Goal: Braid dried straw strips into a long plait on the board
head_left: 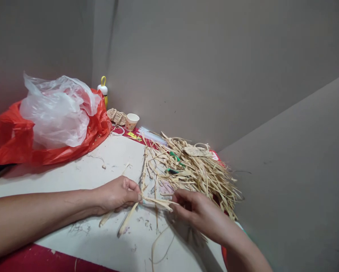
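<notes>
My left hand is closed in a pinch on the meeting point of several pale straw strips. A longer straw piece rises away from that pinch, while loose ends hang down below it. To the right, my right hand has its thumb and fingers closed at the tips of the strips that stretch across from the left. Its exact hold is partly hidden by the fingers. Just beyond it lies a big heap of dry straw, with something green among the stalks.
A red plastic bag with a crumpled clear bag on top is at the left. Behind stand a yellow-and-white bottle, a woven straw piece and a paper cup. Grey walls border the white board.
</notes>
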`<state>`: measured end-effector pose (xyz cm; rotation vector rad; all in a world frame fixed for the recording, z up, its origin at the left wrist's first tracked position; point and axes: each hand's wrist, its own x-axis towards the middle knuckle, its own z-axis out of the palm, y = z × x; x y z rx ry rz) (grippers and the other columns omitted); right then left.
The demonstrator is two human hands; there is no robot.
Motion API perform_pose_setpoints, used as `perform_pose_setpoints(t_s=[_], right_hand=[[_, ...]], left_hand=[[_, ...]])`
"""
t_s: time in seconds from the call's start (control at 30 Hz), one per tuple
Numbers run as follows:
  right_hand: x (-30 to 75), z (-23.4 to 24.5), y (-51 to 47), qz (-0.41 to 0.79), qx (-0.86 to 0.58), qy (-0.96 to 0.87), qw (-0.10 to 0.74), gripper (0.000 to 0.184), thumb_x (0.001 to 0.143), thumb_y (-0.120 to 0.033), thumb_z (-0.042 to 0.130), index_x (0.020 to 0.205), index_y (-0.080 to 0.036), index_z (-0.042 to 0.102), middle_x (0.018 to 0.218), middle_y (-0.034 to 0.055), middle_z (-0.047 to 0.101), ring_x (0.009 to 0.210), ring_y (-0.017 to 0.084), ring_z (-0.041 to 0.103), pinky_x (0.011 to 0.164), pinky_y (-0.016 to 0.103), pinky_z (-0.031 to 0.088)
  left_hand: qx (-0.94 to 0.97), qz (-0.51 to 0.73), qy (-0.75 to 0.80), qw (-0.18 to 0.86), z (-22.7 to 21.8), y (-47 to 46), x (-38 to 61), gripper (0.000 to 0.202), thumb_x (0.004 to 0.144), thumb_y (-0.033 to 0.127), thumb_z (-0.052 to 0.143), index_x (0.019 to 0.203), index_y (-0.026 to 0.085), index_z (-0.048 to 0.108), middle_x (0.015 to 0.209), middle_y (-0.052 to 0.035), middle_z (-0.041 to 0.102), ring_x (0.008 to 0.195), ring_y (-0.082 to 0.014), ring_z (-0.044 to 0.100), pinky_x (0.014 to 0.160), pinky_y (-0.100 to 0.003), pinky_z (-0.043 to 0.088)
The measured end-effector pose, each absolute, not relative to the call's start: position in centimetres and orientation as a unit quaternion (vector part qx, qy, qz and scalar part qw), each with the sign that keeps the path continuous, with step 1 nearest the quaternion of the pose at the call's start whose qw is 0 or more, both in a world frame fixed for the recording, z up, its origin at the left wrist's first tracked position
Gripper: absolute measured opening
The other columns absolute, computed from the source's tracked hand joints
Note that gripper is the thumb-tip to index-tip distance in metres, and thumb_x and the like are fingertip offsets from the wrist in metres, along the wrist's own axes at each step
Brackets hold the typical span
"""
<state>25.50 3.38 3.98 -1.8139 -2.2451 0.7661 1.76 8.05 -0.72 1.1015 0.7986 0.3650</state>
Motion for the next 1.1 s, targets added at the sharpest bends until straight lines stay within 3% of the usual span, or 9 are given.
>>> perform_pose_setpoints(t_s=[0.27,0.43,0.53,0.63,0.73,0.83,0.9,1.0,1.1], right_hand=[[31.8,5.2,4.3,0.142,-0.724,-0.665,0.116,0.032,0.08,-0.044,0.046,0.061,-0.019,0.051,0.051,-0.0008,0.049,0.049,0.013,0.043,0.049,0.024,0.033],[32.8,6.2,4.1,0.012,-0.8,-0.586,0.124,0.033,0.074,-0.046,0.054,0.089,-0.019,0.066,0.07,0.0072,0.066,0.055,0.02,0.055,0.055,0.031,0.04],[29.8,6.6,3.3,-0.009,-0.804,-0.545,0.235,0.039,0.076,-0.048,0.053,0.099,-0.02,0.066,0.06,0.0064,0.064,0.048,0.019,0.053,0.054,0.031,0.041],[25.3,5.6,2.7,0.095,-0.701,-0.608,0.361,0.037,0.081,-0.046,0.05,0.095,-0.017,0.067,0.084,0.0111,0.068,0.066,0.02,0.059,0.062,0.029,0.046],[21.4,3.6,2.6,0.267,-0.596,-0.715,0.249,0.031,0.085,-0.042,0.048,0.09,-0.018,0.066,0.091,0.0085,0.067,0.083,0.02,0.059,0.076,0.029,0.044],[19.5,1.3,2.7,0.396,-0.545,-0.711,0.201,0.037,0.092,-0.042,0.038,0.076,-0.016,0.059,0.071,0.0028,0.061,0.066,0.014,0.053,0.063,0.024,0.041],[19.2,0.2,2.9,0.464,-0.539,-0.673,0.204,0.041,0.092,-0.045,0.035,0.072,-0.016,0.054,0.058,-0.0017,0.05,0.055,0.01,0.044,0.054,0.021,0.035],[19.3,-0.8,3.2,0.547,-0.534,-0.605,0.224,0.04,0.09,-0.048,0.041,0.069,-0.015,0.052,0.052,-0.0056,0.036,0.048,0.007,0.031,0.045,0.02,0.025],[19.1,-1.1,3.4,0.637,-0.521,-0.511,0.248,0.039,0.085,-0.048,0.048,0.062,-0.017,0.044,0.048,-0.0082,0.03,0.04,0.005,0.022,0.039,0.02,0.015]], left_hand=[[0.499,0.17,0.353,0.773,-1.2,8.1,1.6,0.014,0.068,0.028,0.061,0.065,0.016,0.055,0.038,0.01,0.035,0.032,-0.0037,0.022,0.032,-0.02,0.013],[0.497,0.168,0.346,0.778,-1.3,8.1,1.6,0.014,0.068,0.028,0.061,0.066,0.016,0.055,0.038,0.0102,0.035,0.032,-0.0037,0.022,0.033,-0.02,0.013],[0.496,0.164,0.344,0.78,-1.4,8.1,1.6,0.015,0.068,0.029,0.062,0.066,0.016,0.054,0.038,0.0103,0.034,0.033,-0.0037,0.022,0.033,-0.02,0.013],[0.496,0.16,0.342,0.782,-1.3,8.1,1.6,0.016,0.069,0.03,0.062,0.066,0.016,0.054,0.039,0.0103,0.034,0.033,-0.0039,0.021,0.033,-0.021,0.013],[0.498,0.162,0.335,0.783,-1.2,8.2,1.6,0.016,0.069,0.031,0.062,0.068,0.017,0.054,0.039,0.0107,0.034,0.033,-0.0041,0.02,0.033,-0.021,0.012],[0.508,0.171,0.334,0.775,-1.2,8.1,1.7,0.02,0.067,0.033,0.064,0.067,0.015,0.055,0.04,0.0104,0.035,0.035,-0.0037,0.022,0.036,-0.02,0.014],[0.517,0.181,0.329,0.769,-1.4,8.1,1.8,0.023,0.066,0.034,0.065,0.066,0.014,0.055,0.045,0.0077,0.044,0.04,-0.0038,0.03,0.04,-0.018,0.02],[0.54,0.189,0.309,0.76,-1.9,8.3,1.9,0.024,0.069,0.036,0.062,0.069,0.012,0.057,0.058,0.0017,0.056,0.05,-0.006,0.042,0.05,-0.019,0.032],[0.595,0.171,0.313,0.72,-2.1,8.4,1.6,0.023,0.075,0.036,0.056,0.072,0.013,0.057,0.056,0.004,0.052,0.048,-0.0057,0.036,0.048,-0.019,0.029]])
